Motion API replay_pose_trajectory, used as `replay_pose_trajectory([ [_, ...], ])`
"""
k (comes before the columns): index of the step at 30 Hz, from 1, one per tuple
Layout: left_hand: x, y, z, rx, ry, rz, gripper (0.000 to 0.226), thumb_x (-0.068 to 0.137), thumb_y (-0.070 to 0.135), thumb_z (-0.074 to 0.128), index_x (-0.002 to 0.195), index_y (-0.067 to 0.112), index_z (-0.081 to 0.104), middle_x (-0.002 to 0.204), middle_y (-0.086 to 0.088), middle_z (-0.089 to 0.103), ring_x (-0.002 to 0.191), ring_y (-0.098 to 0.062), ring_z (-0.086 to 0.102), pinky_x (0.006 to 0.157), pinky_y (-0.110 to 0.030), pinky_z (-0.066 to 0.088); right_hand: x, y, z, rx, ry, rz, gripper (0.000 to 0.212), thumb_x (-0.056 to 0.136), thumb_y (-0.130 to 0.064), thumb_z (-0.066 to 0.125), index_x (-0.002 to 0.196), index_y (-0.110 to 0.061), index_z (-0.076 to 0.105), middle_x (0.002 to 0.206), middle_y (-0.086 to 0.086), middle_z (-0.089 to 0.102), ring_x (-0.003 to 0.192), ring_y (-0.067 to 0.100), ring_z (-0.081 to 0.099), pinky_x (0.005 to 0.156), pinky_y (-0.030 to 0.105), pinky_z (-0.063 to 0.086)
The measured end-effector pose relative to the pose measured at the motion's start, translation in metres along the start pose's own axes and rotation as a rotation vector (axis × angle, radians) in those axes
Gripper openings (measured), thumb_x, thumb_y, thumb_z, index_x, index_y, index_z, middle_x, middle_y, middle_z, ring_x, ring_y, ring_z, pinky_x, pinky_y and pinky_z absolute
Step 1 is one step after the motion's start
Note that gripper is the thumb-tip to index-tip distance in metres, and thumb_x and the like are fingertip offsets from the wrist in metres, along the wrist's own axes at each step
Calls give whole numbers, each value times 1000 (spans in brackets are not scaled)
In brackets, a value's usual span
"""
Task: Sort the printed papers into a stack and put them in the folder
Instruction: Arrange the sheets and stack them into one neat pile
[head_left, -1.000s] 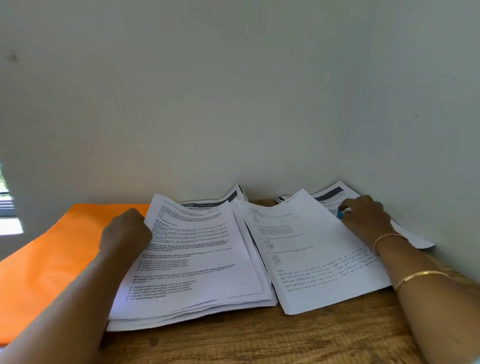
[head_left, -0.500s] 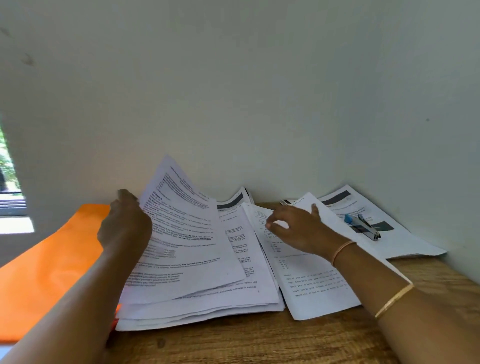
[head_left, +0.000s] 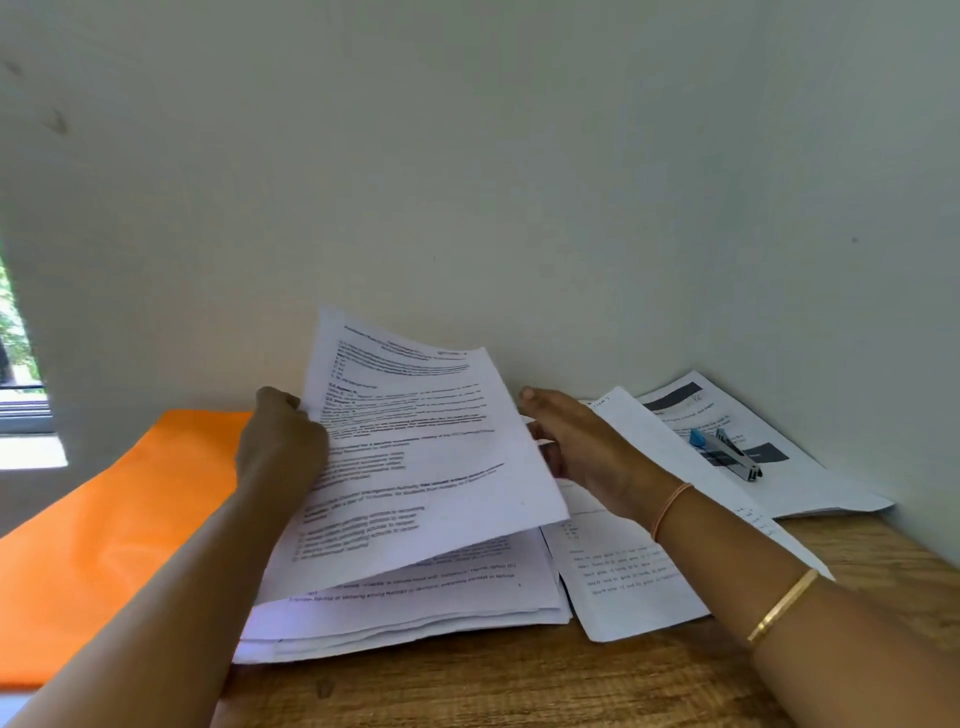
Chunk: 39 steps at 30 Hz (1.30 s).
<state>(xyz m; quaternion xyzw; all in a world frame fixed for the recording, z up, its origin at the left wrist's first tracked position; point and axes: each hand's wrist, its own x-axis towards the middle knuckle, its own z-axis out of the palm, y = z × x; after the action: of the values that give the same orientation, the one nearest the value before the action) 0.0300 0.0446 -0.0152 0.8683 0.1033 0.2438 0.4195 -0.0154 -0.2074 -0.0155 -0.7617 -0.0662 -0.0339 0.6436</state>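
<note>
A stack of printed papers (head_left: 415, 608) lies on the wooden table, partly over an orange folder (head_left: 114, 530) at the left. My left hand (head_left: 283, 441) grips the left edge of the top printed sheet (head_left: 426, 457) and holds it lifted and tilted above the stack. At the sheet's right edge sits my right hand (head_left: 576, 441), fingers reaching under the lifted sheet; its grip is hidden. A single sheet (head_left: 618, 582) lies to the right of the stack, under my right forearm.
A blue and grey stapler (head_left: 727, 452) rests on more printed sheets (head_left: 810, 483) in the back right corner. White walls close the back and right sides. Bare wooden table (head_left: 519, 680) shows along the front. A window opening is at far left.
My right hand left the stapler on the corner sheets and moved left to the lifted sheet's right edge. My left hand raised the top sheet higher off the stack.
</note>
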Motion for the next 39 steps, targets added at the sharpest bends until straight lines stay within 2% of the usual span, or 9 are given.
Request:
replay_pose_trajectory([
  [4,-2,-3,19,-54,-121,-59,17,89,11,46,105,7,51,90,-10,57,81,-28,51,61,-33,37,3,1,-5,132,-84,129,30,94,-12,55,124,-13,55,119,10,67,108,30,64,95,47,50],
  [8,-8,-3,31,-56,-257,-34,13,90,11,47,79,11,53,82,-13,61,72,-29,56,69,-34,45,4,-8,-28,61,48,216,29,88,10,46,108,-3,62,115,19,65,96,32,63,82,37,53],
  [10,-10,-4,32,7,-275,19,20,94,14,45,74,13,50,80,-12,60,71,-28,55,70,-33,46,7,-8,-48,-36,148,254,25,85,10,48,100,-4,63,114,21,64,94,33,61,81,35,51],
  [13,-10,-7,28,261,-285,85,19,93,28,53,108,17,56,112,-10,58,100,-29,55,84,-35,45,8,-5,-78,-306,264,326,30,81,6,50,109,3,59,120,23,58,106,36,56,91,39,47],
  [17,-16,-6,23,492,-310,78,57,84,43,66,132,21,45,135,-13,42,126,-35,36,97,-39,38,7,-2,-97,-722,226,463,17,87,5,49,103,2,56,112,16,50,91,26,50,63,24,37],
  [23,-15,-7,23,506,-348,37,66,78,41,73,132,19,44,131,-13,42,122,-36,41,96,-41,41,6,15,-112,-1025,217,550,47,96,-2,38,143,2,32,149,17,34,134,29,37,104,25,33],
  [31,-11,-11,23,527,-321,37,66,75,39,76,128,16,45,126,-12,47,120,-32,44,93,-38,41,2,21,-115,-1096,211,546,44,98,-8,35,141,1,32,144,17,40,130,28,41,104,26,34],
  [36,-7,-16,24,521,-309,37,65,74,35,77,128,16,45,122,-11,50,117,-31,46,88,-37,41,-3,19,-109,-1259,204,556,76,97,-29,41,151,-19,-11,159,12,-4,146,35,2,116,46,9],
  [39,-7,-15,24,519,-314,24,66,74,35,77,128,16,45,122,-12,50,116,-32,47,85,-36,41,1,19,-104,-1324,175,378,78,96,-34,44,151,-26,-10,160,9,-3,146,34,0,116,49,12],
])
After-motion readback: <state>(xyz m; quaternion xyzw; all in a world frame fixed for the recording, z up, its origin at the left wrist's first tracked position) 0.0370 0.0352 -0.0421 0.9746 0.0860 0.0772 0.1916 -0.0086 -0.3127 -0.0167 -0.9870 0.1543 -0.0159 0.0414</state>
